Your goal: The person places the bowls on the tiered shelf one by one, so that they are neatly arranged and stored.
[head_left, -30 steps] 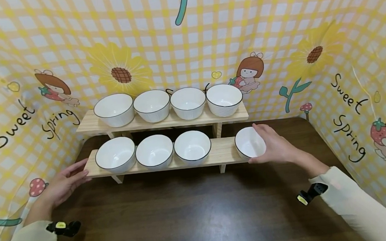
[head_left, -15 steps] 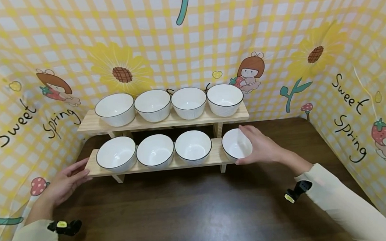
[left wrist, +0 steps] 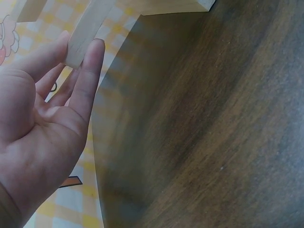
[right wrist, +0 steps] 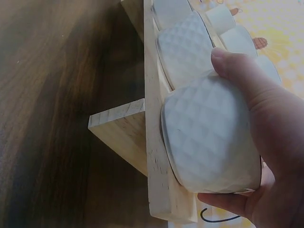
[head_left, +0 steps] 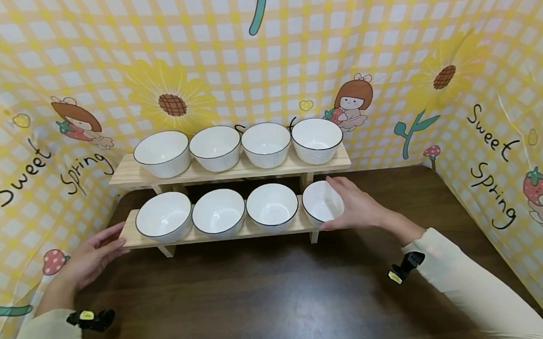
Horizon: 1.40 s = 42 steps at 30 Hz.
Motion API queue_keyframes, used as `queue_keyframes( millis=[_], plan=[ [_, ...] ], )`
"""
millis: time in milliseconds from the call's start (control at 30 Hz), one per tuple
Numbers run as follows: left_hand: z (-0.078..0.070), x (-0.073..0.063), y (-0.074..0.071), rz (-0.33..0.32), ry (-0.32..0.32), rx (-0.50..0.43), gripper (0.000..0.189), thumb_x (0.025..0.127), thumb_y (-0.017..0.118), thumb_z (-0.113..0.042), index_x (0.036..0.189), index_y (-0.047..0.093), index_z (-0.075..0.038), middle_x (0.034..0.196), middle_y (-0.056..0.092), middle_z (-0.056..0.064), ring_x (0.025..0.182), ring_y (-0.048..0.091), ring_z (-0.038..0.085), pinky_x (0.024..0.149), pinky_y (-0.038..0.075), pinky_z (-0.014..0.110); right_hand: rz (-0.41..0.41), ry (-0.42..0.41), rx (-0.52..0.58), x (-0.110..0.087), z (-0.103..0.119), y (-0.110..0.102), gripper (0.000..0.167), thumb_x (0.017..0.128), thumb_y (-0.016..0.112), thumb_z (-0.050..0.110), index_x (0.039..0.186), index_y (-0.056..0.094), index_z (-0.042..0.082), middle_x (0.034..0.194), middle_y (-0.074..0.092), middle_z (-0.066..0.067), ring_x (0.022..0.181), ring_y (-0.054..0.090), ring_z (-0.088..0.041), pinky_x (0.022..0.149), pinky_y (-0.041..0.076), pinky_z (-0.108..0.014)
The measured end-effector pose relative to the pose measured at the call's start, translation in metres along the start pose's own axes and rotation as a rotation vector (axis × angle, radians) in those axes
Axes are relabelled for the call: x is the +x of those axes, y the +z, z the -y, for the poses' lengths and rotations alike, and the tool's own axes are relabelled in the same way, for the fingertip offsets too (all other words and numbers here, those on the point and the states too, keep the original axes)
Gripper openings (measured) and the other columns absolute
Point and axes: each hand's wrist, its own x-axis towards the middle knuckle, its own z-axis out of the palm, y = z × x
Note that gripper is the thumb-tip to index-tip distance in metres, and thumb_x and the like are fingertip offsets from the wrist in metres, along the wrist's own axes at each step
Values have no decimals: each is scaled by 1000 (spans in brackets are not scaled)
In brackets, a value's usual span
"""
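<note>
A two-tier wooden rack holds white bowls with dark rims. My right hand (head_left: 358, 205) grips the rightmost bowl (head_left: 319, 204) of the lower tier from its right side, thumb in front and fingers behind. That bowl stands on the board close beside its neighbour, a white bowl (head_left: 271, 206). In the right wrist view the held bowl (right wrist: 209, 137) shows a diamond-textured wall. Two more bowls sit to the left on the lower board (head_left: 129, 231). My left hand (head_left: 92, 259) pinches this board's left end; the left wrist view shows thumb and fingers on the board end (left wrist: 88, 35).
Several white bowls stand in a row on the upper board (head_left: 122, 171) behind. The rack rests on a dark wooden table (head_left: 261, 300). A yellow checked cloth (head_left: 256, 66) hangs at the back and both sides.
My right hand has moved the gripped bowl leftward along the lower board, narrowing the gap to its neighbour. The left hand stays at the board's end.
</note>
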Motion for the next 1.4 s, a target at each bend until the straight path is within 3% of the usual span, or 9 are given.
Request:
queue_keyframes(
  millis=[267, 667, 1400],
  plan=[
    [0, 0, 0, 1, -13, 20, 58, 105, 57, -12, 159, 37, -18, 126, 45, -12, 102, 69, 7, 90, 58, 22, 9, 7, -6, 3, 3, 2, 124, 67, 92, 51, 157, 28, -5, 155, 32, -28, 135, 43, -42, 104, 49, -59],
    [3, 1, -2, 1, 0, 1, 51, 105, 57, -10, 153, 48, -23, 123, 49, -13, 101, 69, 8, 90, 58, 22, 8, 17, -20, 6, 5, 2, 124, 68, 92, 51, 157, 28, -5, 155, 32, -27, 136, 43, -42, 104, 48, -60],
    [2, 2, -1, -17, -23, 28, 60, 105, 58, -13, 160, 35, -20, 129, 41, -9, 102, 68, 7, 90, 57, 21, 19, 5, -23, 9, 6, 0, 123, 70, 91, 50, 157, 27, -8, 156, 29, -29, 141, 36, -43, 108, 45, -60]
  ],
)
